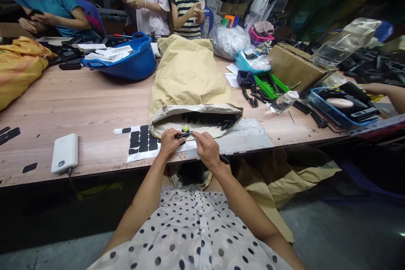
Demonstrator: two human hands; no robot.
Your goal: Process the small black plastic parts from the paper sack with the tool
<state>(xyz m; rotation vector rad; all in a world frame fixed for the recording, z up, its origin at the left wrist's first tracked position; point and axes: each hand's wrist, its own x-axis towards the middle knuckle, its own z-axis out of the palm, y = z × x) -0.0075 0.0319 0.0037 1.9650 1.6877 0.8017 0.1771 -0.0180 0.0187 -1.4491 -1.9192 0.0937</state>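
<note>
My left hand point(170, 141) is closed at the table's front edge, pinching a small black plastic part point(182, 136). Opposite it, my right hand point(207, 147) is closed on a thin metallic tool point(190, 133) whose kind I cannot make out. Its tip meets the black part. A small yellow-green round thing point(185, 128) shows just above the fingertips; what it belongs to is unclear. Right behind my hands lies a tan paper sack point(190, 74), its mouth facing me, with many black parts point(226, 122) inside. A sheet of black stickers point(144, 141) lies beside my left hand.
A white power bank point(65, 153) with a cable lies at left. Behind stands a blue basin point(139, 61) with white boxes. At right are a green tray point(268, 86), a clear bottle point(283, 102) and a blue bin point(344, 112). Several people work across the table.
</note>
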